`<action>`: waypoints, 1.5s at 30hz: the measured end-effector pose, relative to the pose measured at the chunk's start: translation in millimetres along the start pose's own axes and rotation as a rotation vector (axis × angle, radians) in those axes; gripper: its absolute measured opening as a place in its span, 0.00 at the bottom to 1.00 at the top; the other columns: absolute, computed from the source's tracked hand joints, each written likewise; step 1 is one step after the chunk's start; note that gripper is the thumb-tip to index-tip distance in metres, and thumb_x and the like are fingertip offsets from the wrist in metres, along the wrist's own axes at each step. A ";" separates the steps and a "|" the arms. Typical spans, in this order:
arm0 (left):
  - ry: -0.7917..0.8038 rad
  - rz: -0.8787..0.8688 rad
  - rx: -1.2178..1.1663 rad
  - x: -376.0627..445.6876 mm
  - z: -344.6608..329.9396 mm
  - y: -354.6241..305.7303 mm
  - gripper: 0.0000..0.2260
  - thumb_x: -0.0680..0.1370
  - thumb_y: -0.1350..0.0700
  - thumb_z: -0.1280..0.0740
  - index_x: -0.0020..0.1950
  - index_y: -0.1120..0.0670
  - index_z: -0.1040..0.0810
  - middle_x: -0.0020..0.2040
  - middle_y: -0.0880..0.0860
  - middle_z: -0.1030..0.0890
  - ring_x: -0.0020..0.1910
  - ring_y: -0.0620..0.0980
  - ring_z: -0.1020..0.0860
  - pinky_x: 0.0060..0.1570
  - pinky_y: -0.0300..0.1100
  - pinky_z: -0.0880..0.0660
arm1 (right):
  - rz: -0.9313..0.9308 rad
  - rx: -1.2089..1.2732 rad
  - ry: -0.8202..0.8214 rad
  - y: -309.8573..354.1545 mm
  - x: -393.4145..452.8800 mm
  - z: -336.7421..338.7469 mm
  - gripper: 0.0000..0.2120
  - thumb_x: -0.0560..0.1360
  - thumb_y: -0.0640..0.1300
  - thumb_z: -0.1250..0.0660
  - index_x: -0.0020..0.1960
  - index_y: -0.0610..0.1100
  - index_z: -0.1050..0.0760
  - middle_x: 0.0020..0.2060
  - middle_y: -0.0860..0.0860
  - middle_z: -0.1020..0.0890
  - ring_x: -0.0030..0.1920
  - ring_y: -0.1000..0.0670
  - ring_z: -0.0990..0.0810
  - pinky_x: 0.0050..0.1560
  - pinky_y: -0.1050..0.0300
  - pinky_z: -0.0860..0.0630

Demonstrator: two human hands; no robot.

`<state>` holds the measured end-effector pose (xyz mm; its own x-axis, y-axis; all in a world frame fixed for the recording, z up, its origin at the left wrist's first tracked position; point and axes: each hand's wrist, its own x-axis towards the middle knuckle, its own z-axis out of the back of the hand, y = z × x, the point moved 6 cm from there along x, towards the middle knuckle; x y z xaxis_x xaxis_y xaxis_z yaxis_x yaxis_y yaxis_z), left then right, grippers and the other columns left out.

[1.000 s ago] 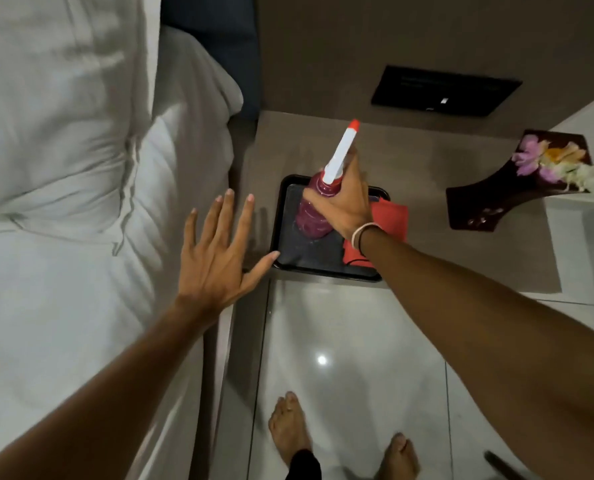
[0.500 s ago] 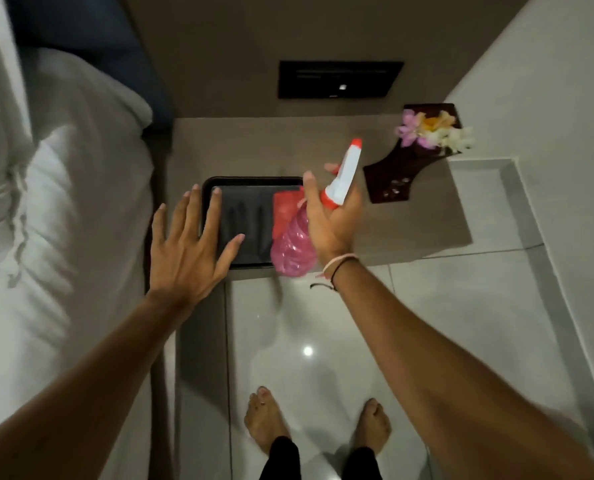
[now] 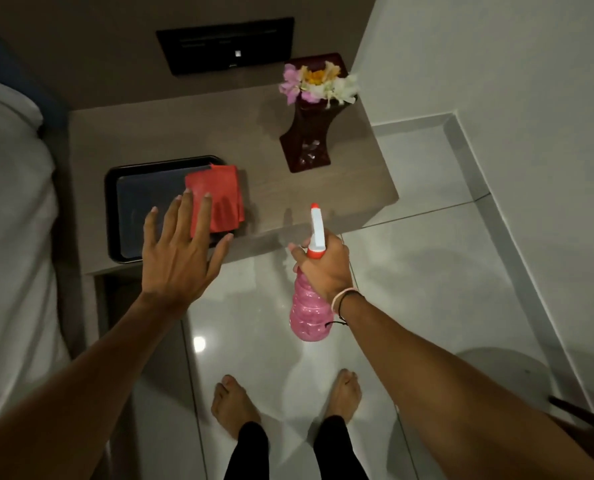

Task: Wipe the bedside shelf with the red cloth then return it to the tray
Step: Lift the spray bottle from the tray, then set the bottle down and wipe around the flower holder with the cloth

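wiping has not started, as far as the view shows: the red cloth [image 3: 219, 199] lies folded on the right end of the black tray [image 3: 112, 216], one edge hanging over the tray's right rim, and the tray sits on the left part of the bedside shelf [image 3: 323, 199] beside the bed [image 3: 11, 237]. the shelf top looks bare apart from the tray and a dark vase of flowers [image 3: 309, 133] standing well apart toward the back right corner. so everything is left, by my reading: pick up the cloth, wipe the shelf, and lay the cloth back in the tray. the left hand [image 3: 177, 254] is spread flat and empty, fingers [image 3: 181, 216] fanned out, hovering over the near right corner of the tray with two fingertips overlapping the cloth's near edge; whether they actually touch the cloth cannot be told from this angle. the right hand [image 3: 326, 268] is wrapped around the neck of a pink spray bottle [image 3: 307, 317], held out in front of the shelf's near edge above the tiled floor [image 3: 427, 271], its white and red nozzle pointing toward the shelf, likely to wet the surface first.
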<state>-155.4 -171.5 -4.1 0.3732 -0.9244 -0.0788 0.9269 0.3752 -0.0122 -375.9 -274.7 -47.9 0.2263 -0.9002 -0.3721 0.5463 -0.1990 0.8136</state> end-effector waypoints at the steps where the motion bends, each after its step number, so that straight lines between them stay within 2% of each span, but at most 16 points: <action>1: 0.001 0.004 0.003 -1.3 -0.5 -2.0 0.35 0.80 0.36 0.51 0.81 0.56 0.43 0.79 0.65 0.36 0.77 0.65 0.34 0.77 0.65 0.43 | 0.006 0.000 0.015 -0.7 0.3 -0.9 0.15 0.70 0.53 0.23 0.47 0.49 0.26 0.40 0.41 0.16 0.38 0.40 0.14 0.46 0.43 0.14; 4: 0.000 0.009 0.011 -4.3 -0.7 -4.3 0.34 0.80 0.36 0.50 0.81 0.56 0.43 0.79 0.64 0.36 0.77 0.64 0.34 0.77 0.65 0.43 | 0.015 0.016 0.034 -2.7 2.7 -5.6 0.22 0.70 0.55 0.23 0.57 0.47 0.27 0.44 0.42 0.17 0.42 0.40 0.14 0.51 0.44 0.14; 11: -0.007 0.042 0.022 -5.1 -2.2 7.7 0.34 0.81 0.36 0.49 0.81 0.56 0.42 0.79 0.64 0.37 0.77 0.64 0.34 0.77 0.65 0.42 | -0.001 0.016 0.002 -5.3 6.0 -10.8 0.16 0.71 0.50 0.22 0.48 0.45 0.27 0.41 0.40 0.17 0.40 0.40 0.14 0.50 0.45 0.15; 14: -0.009 0.082 0.020 -7.6 -1.8 22.7 0.35 0.81 0.35 0.49 0.82 0.55 0.44 0.81 0.63 0.39 0.78 0.63 0.37 0.78 0.64 0.44 | 0.043 0.018 0.043 1.9 0.8 -21.5 0.21 0.68 0.58 0.23 0.53 0.48 0.27 0.41 0.39 0.17 0.40 0.41 0.14 0.47 0.45 0.14; 16: -0.006 0.111 0.014 -10.8 -1.4 38.3 0.36 0.80 0.34 0.50 0.82 0.54 0.46 0.82 0.62 0.41 0.80 0.62 0.38 0.78 0.64 0.45 | 0.113 0.041 0.058 17.3 -0.8 -27.2 0.22 0.69 0.58 0.24 0.55 0.49 0.26 0.38 0.39 0.17 0.38 0.41 0.15 0.46 0.46 0.14; 18: -0.005 0.151 0.017 -16.2 -0.5 62.0 0.36 0.80 0.33 0.50 0.83 0.53 0.47 0.82 0.62 0.42 0.80 0.62 0.39 0.78 0.63 0.45 | 0.196 0.065 0.068 44.2 -1.0 -37.5 0.19 0.71 0.53 0.23 0.55 0.47 0.25 0.35 0.42 0.18 0.36 0.46 0.15 0.43 0.53 0.16; 20: 0.012 0.194 0.021 -23.7 -2.1 89.1 0.37 0.80 0.33 0.51 0.83 0.53 0.49 0.82 0.62 0.42 0.80 0.62 0.40 0.78 0.64 0.45 | 0.290 0.094 0.075 80.9 -1.7 -53.1 0.16 0.72 0.47 0.23 0.55 0.45 0.24 0.33 0.53 0.22 0.34 0.57 0.18 0.40 0.67 0.22; 21: 0.019 0.210 0.018 -27.4 -3.3 99.8 0.37 0.80 0.33 0.51 0.83 0.53 0.49 0.82 0.62 0.42 0.80 0.62 0.40 0.78 0.65 0.45 | 0.341 0.107 0.068 99.2 -1.6 -60.2 0.16 0.73 0.45 0.23 0.56 0.43 0.24 0.33 0.56 0.23 0.34 0.60 0.20 0.38 0.70 0.23; 22: 0.026 0.231 0.013 -32.0 -4.9 114.5 0.37 0.80 0.33 0.52 0.83 0.53 0.49 0.82 0.62 0.42 0.80 0.62 0.39 0.78 0.65 0.44 | 0.391 0.121 0.068 119.0 -0.9 -73.8 0.17 0.73 0.44 0.23 0.58 0.40 0.24 0.35 0.56 0.22 0.35 0.61 0.19 0.38 0.70 0.22; 25: 0.049 0.282 -0.010 -44.0 -12.0 147.5 0.37 0.80 0.32 0.53 0.83 0.53 0.49 0.81 0.63 0.41 0.80 0.62 0.38 0.78 0.64 0.43 | 0.473 0.183 0.065 169.9 1.6 -114.7 0.16 0.74 0.45 0.24 0.57 0.41 0.25 0.36 0.48 0.19 0.36 0.54 0.16 0.39 0.60 0.16; 29: 0.068 0.302 -0.028 -54.8 -21.9 177.3 0.38 0.80 0.32 0.53 0.83 0.53 0.49 0.82 0.63 0.41 0.80 0.61 0.39 0.78 0.63 0.44 | 0.521 0.247 0.041 210.4 16.7 -169.5 0.18 0.74 0.50 0.25 0.58 0.43 0.27 0.32 0.45 0.18 0.33 0.52 0.17 0.41 0.61 0.19; 33: 0.084 0.337 -0.051 -63.0 -31.5 202.3 0.38 0.80 0.32 0.55 0.83 0.54 0.48 0.82 0.62 0.41 0.80 0.61 0.39 0.78 0.63 0.44 | 0.514 0.241 0.088 222.8 33.3 -229.4 0.23 0.73 0.49 0.24 0.61 0.40 0.27 0.30 0.56 0.26 0.30 0.59 0.25 0.42 0.66 0.24; 39: 0.083 0.349 -0.074 -58.7 -51.9 217.6 0.38 0.80 0.31 0.54 0.83 0.53 0.49 0.82 0.62 0.42 0.80 0.60 0.40 0.79 0.61 0.47 | 0.521 0.138 0.139 219.0 51.8 -275.4 0.28 0.71 0.50 0.22 0.63 0.38 0.29 0.31 0.57 0.22 0.31 0.61 0.22 0.40 0.65 0.21; 41: 0.087 0.337 -0.073 -56.9 -57.0 218.6 0.38 0.79 0.31 0.53 0.83 0.53 0.49 0.82 0.62 0.42 0.80 0.60 0.40 0.79 0.61 0.47 | 0.519 0.083 0.190 219.4 52.8 -282.6 0.33 0.70 0.50 0.21 0.69 0.39 0.31 0.36 0.53 0.18 0.36 0.60 0.18 0.44 0.62 0.18; 43: 0.095 0.330 -0.077 -54.9 -60.2 218.1 0.38 0.79 0.31 0.54 0.83 0.53 0.50 0.83 0.61 0.44 0.81 0.60 0.42 0.79 0.61 0.49 | 0.527 -0.014 0.282 214.1 52.4 -284.0 0.43 0.68 0.52 0.20 0.75 0.42 0.38 0.51 0.48 0.16 0.50 0.55 0.16 0.55 0.58 0.17; 45: 0.101 0.326 -0.079 -53.7 -61.4 217.0 0.39 0.79 0.31 0.55 0.83 0.52 0.51 0.83 0.61 0.45 0.81 0.60 0.42 0.79 0.61 0.50 | 0.519 -0.102 0.338 195.2 51.1 -273.8 0.51 0.66 0.53 0.19 0.79 0.43 0.44 0.67 0.45 0.23 0.66 0.49 0.22 0.68 0.53 0.23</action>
<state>23.2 -36.2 -63.7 0.6393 -0.7452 -0.1894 0.7523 0.6572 -0.0466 -36.9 -253.5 -30.5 0.7158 -0.6943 -0.0744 0.3674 0.2839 0.8857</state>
